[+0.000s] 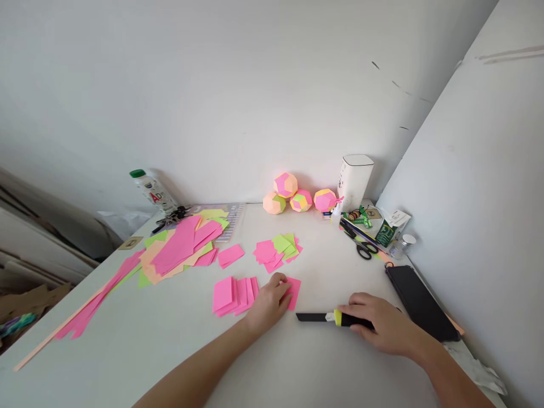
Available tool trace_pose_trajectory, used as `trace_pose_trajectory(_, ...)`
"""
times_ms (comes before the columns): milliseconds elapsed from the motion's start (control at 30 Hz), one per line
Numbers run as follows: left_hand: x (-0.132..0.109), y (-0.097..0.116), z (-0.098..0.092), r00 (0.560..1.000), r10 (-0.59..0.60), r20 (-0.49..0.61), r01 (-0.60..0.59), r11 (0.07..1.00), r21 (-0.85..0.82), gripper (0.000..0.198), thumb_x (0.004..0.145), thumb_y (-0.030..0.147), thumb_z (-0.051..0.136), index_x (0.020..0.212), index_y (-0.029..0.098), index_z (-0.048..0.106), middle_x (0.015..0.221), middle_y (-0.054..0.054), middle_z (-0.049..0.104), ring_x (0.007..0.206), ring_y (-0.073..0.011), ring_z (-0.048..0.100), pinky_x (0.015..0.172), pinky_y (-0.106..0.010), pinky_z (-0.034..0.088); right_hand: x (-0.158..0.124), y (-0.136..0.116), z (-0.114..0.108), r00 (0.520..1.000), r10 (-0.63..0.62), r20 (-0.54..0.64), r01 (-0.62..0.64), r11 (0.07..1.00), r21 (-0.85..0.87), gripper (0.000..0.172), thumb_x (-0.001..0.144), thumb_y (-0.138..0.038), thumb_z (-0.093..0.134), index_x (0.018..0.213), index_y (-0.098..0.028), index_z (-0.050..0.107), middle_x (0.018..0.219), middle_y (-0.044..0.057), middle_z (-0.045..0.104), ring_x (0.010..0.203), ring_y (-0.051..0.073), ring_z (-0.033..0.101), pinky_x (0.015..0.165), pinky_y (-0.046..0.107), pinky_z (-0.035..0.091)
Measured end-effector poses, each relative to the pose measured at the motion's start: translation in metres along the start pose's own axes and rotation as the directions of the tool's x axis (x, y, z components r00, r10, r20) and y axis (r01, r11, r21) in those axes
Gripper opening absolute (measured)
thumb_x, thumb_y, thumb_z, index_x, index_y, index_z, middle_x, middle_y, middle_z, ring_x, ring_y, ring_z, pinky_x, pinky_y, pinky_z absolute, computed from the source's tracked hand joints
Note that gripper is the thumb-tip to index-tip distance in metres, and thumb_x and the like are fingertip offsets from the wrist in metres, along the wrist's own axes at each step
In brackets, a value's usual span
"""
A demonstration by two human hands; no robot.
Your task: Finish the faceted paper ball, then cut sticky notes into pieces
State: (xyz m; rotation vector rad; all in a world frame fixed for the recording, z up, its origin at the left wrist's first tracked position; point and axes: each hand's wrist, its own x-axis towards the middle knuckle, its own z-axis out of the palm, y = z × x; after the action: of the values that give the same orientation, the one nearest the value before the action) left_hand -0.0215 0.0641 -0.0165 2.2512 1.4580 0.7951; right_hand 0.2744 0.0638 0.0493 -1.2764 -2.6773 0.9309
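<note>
My left hand (272, 301) rests on a pink paper square (294, 293) on the white table, its fingers bent over the left part of the sheet and hiding it. Whether the fingertips pinch the paper or only press on it is hard to see. My right hand (374, 318) is wrapped round the black and yellow handle of a utility knife (314, 317). The dark blade points left, just below the square. Left of my left hand lie stacked pink paper pieces (233, 294). Beyond it sit pink squares (266, 252) with green squares (285, 245) on top.
Pink, green and peach sheets (182, 246) and long strips (100, 297) cover the left side. Paper balls (285, 185) stand by the wall near a white container (356, 181). Scissors (365, 249), a glue bottle (335, 215) and a black phone (420, 300) lie to the right.
</note>
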Motion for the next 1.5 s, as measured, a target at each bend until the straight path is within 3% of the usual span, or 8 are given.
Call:
trace_pose_trajectory(200,-0.003,0.009,-0.002,0.973,-0.23,0.028,0.229,0.935,-0.27,0.017,0.086,0.02,0.048,0.082,0.017,0.064,0.093,-0.007,0.058,0.061,-0.0116,0.053,0.052,-0.025,0.048,0.001,-0.004,0.005,1.0,-0.003,-0.005,0.003,0.997,-0.071,0.043,0.086,-0.021,0.051,0.128,-0.028,0.06,0.103,0.008,0.061,0.092,0.022,0.06,0.08,0.035,0.049)
trace_pose_trajectory(267,-0.004,0.009,-0.001,0.969,-0.248,0.014,0.24,0.92,-0.311,0.018,0.087,0.021,0.048,0.084,0.017,0.065,0.091,-0.007,0.058,0.06,-0.0118,0.053,0.051,-0.025,0.048,0.0,-0.003,0.006,1.0,0.015,-0.008,-0.016,0.996,-0.093,0.044,0.087,-0.021,0.05,0.129,-0.026,0.06,0.104,0.009,0.062,0.093,0.023,0.06,0.081,0.036,0.049)
trace_pose_trajectory(400,-0.004,0.007,-0.001,0.997,-0.002,-0.078,-0.017,0.969,-0.245,0.02,0.09,0.019,0.046,0.092,0.018,0.067,0.098,-0.01,0.06,0.087,-0.0196,0.059,0.072,-0.033,0.054,0.001,0.0,0.005,0.999,0.029,-0.019,-0.031,0.994,-0.102,0.044,0.087,-0.021,0.049,0.13,-0.025,0.059,0.106,0.01,0.062,0.095,0.024,0.06,0.083,0.036,0.049)
trace_pose_trajectory(467,-0.002,0.006,-0.003,0.989,0.145,-0.039,-0.15,0.972,-0.184,0.02,0.09,0.016,0.047,0.092,0.018,0.067,0.101,-0.01,0.06,0.098,-0.0223,0.056,0.083,-0.037,0.052,0.001,0.0,0.004,0.999,0.034,-0.023,-0.036,0.994,-0.101,0.044,0.087,-0.021,0.049,0.13,-0.025,0.059,0.106,0.01,0.062,0.096,0.024,0.06,0.083,0.036,0.049)
trace_pose_trajectory(567,0.001,0.003,-0.006,0.973,0.225,0.055,-0.216,0.966,-0.14,0.021,0.089,0.012,0.047,0.091,0.019,0.067,0.1,-0.01,0.06,0.096,-0.0213,0.055,0.083,-0.037,0.051,0.0,0.001,0.003,0.999,0.039,-0.027,-0.042,0.994,-0.097,0.044,0.088,-0.021,0.049,0.13,-0.025,0.059,0.105,0.01,0.063,0.095,0.024,0.06,0.082,0.035,0.049)
trace_pose_trajectory(767,0.001,0.001,-0.01,0.972,0.196,0.128,-0.18,0.975,-0.131,0.023,0.083,0.008,0.049,0.094,0.019,0.066,0.113,-0.01,0.057,0.106,-0.0222,0.054,0.089,-0.035,0.05,-0.001,0.003,0.0,0.998,0.03,-0.049,-0.033,0.997,-0.068,0.043,0.089,-0.024,0.048,0.129,-0.027,0.06,0.106,0.009,0.063,0.093,0.023,0.061,0.082,0.035,0.05)
trace_pose_trajectory(1033,0.002,-0.006,-0.012,0.961,0.109,0.252,-0.066,0.982,-0.175,0.031,0.082,0.028,0.066,0.112,0.021,0.064,0.123,-0.011,0.053,0.114,-0.0266,0.051,0.097,-0.04,0.048,-0.002,0.007,-0.003,0.997,0.048,-0.059,-0.051,0.998,-0.049,0.043,0.091,-0.026,0.046,0.132,-0.029,0.057,0.107,0.008,0.061,0.092,0.022,0.06,0.081,0.035,0.049)
trace_pose_trajectory(1500,0.005,-0.014,-0.013,0.967,0.131,0.219,-0.074,0.965,-0.251,0.029,0.079,0.02,0.069,0.108,0.021,0.066,0.121,-0.011,0.057,0.115,-0.0258,0.054,0.097,-0.039,0.05,-0.005,0.005,-0.006,0.997,0.042,-0.061,-0.045,0.998,-0.039,0.042,0.09,-0.026,0.046,0.13,-0.029,0.059,0.105,0.008,0.062,0.092,0.022,0.061,0.08,0.033,0.049)
